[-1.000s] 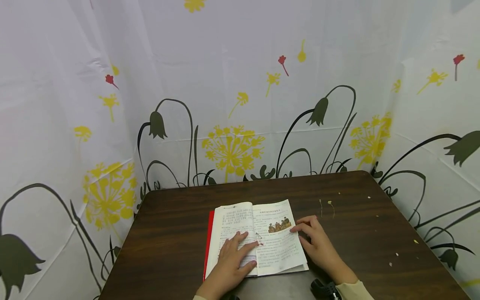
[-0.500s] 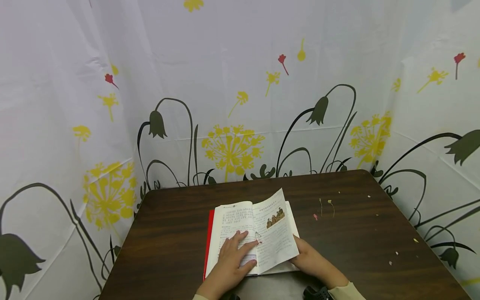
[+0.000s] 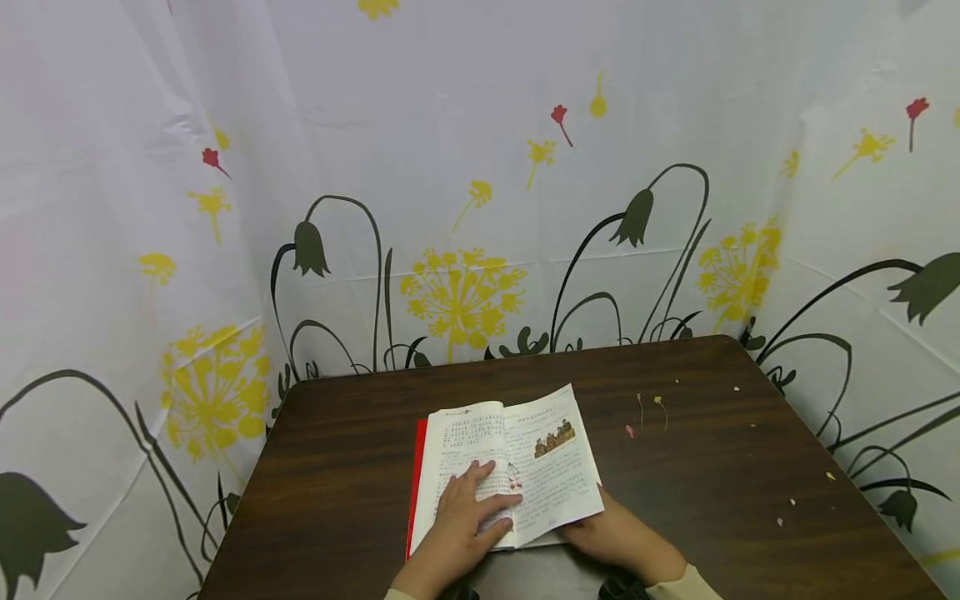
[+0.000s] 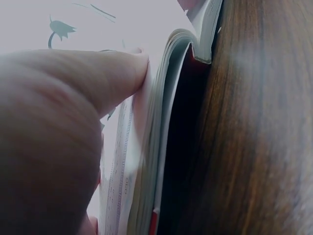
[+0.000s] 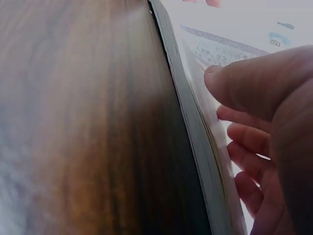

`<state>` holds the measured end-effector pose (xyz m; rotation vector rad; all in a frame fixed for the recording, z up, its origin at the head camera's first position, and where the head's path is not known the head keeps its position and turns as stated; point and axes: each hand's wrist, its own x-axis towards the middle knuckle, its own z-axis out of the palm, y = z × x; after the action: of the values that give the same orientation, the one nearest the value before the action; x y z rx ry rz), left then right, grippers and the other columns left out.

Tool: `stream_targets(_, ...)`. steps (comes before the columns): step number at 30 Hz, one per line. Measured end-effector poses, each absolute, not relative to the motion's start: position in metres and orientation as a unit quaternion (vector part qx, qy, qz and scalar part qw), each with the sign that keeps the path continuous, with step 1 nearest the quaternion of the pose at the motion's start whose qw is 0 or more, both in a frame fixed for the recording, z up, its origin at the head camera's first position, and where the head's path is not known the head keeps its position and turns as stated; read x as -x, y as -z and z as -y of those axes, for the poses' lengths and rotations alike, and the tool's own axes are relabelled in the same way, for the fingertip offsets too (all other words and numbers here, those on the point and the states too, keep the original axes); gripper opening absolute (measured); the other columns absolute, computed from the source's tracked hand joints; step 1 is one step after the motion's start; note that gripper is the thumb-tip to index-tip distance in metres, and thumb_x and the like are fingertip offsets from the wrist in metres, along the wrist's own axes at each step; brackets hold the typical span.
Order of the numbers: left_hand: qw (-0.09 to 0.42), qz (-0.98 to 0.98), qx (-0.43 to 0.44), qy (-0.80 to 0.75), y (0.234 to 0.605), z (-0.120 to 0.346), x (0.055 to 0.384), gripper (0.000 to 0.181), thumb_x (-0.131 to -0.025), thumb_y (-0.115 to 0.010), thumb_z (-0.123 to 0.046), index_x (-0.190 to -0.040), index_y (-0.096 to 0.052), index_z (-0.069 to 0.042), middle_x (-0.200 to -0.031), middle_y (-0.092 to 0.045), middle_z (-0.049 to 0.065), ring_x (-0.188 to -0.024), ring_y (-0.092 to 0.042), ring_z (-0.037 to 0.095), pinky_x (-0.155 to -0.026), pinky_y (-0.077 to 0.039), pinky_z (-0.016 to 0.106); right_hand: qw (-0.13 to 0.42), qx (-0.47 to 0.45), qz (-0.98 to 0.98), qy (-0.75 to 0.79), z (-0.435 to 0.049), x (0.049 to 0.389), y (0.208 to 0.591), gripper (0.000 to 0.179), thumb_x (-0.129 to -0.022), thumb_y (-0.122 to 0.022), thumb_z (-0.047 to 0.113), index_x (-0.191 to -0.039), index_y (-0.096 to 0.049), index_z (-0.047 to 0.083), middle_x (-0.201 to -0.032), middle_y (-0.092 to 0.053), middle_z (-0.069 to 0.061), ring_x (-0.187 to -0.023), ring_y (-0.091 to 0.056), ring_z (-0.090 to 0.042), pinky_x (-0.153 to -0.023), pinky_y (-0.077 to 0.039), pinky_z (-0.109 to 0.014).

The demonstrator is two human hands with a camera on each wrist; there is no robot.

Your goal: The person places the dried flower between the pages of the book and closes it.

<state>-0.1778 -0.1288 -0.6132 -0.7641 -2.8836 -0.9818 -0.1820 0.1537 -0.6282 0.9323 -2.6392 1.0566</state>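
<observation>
Left hand (image 3: 467,518) on an open, red-covered book (image 3: 506,442) with small dark print.

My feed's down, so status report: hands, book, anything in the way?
Left hand spread on left page of open book. Right hand partly hidden under raised right page; grip unclear. Small pink bit on table, clear of book.

Open book (image 3: 508,442) lies on the table (image 3: 337,475), so call that the clock centre with 12 pointing at the curtain (image 3: 435,108) behind. Left hand (image 3: 463,517) is on the left page (image 3: 468,437), between 7 and 8. Right hand (image 3: 618,531) sits at 4, partly under the right page (image 3: 558,492). Couple of stems (image 3: 659,402) at 2, scraps (image 3: 792,502) way further out at 3.
</observation>
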Motion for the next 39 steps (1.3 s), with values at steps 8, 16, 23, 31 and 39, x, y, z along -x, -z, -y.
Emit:
stream_targets(8, 0.013, 0.927, 0.234, 0.295, 0.615, 0.125, 0.176, 0.039, -0.103, -0.073, -0.039, -0.142, -0.072, -0.04, -0.174, -0.037, 0.02, -0.163, -0.029, 0.046, -0.128, -0.021, 0.076, 0.15, -0.338, 0.885, -0.283, -0.153, 0.178, 0.631, 0.04, -0.097, -0.084, 0.027, -0.135, -0.072, 0.024, -0.142, -0.071, 0.002, -0.129, -0.067, -0.02, -0.105, -0.06, -0.046)
stream_targets(16, 0.015, 0.927, 0.218, 0.304, 0.617, 0.123, 0.178, 0.06, -0.099, -0.077, -0.041, -0.155, -0.06, -0.027, -0.175, -0.035, 0.019, -0.163, -0.03, 0.044, -0.129, -0.022, 0.072, 0.183, -0.337, 0.888, -0.255, -0.151, 0.174, 0.632, 0.044, -0.095, -0.086, 0.029, -0.137, -0.072, 0.025, -0.145, -0.067, 0.0, -0.132, -0.064, -0.023, -0.105, -0.058, -0.048)
stream_targets(23, 0.038, 0.933, 0.196, 0.299, 0.615, 0.121, 0.179, 0.087, -0.091, -0.085, -0.041, -0.158, -0.048, 0.0, -0.167, -0.044, 0.021, -0.154, -0.042, 0.044, -0.124, -0.035, 0.069, 0.146, -0.352, 0.867, -0.321, -0.145, 0.178, 0.629, 0.043, -0.099, -0.082, 0.024, -0.139, -0.066, 0.02, -0.139, -0.068, 0.0, -0.128, -0.066, -0.017, -0.105, -0.059, -0.045)
stream_targets(31, 0.083, 0.931, 0.172, 0.312, 0.614, 0.124, 0.18, 0.068, -0.094, -0.081, -0.022, -0.153, -0.053, -0.002, -0.16, -0.051, 0.018, -0.149, -0.051, 0.042, -0.12, -0.044, 0.066, 0.202, -0.422, 0.864, -0.184, -0.138, 0.188, 0.628, 0.052, -0.086, -0.08, 0.008, -0.135, -0.074, 0.024, -0.141, -0.069, -0.008, -0.128, -0.07, -0.029, -0.101, -0.06, -0.048)
stream_targets(39, 0.242, 0.836, 0.056, 0.49, 0.601, 0.13, 0.184, 0.049, -0.093, -0.081, -0.004, -0.138, -0.066, -0.013, -0.133, -0.065, 0.0, -0.123, -0.064, 0.015, -0.1, -0.056, 0.027, 0.167, -0.397, 0.89, -0.15, -0.136, 0.184, 0.627, 0.075, -0.089, -0.076, 0.009, -0.156, -0.061, 0.038, -0.15, -0.063, -0.012, -0.138, -0.064, -0.032, -0.105, -0.056, -0.051)
